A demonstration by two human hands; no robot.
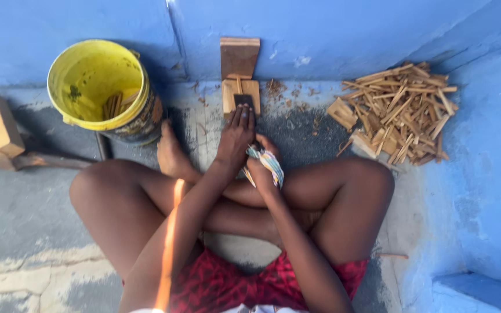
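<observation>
Left fingers (242, 116) touching dark piece (243, 101) on wooden block (240, 93).

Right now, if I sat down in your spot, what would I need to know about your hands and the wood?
Left hand: flat, fingers pressing a small dark piece onto the wooden block by the blue wall.
Right hand: closed on a cloth-wrapped handle.
Pile of split sticks lies to the right; a few sticks sit in the yellow bucket to the left.
The dark piece is not yet split.
</observation>
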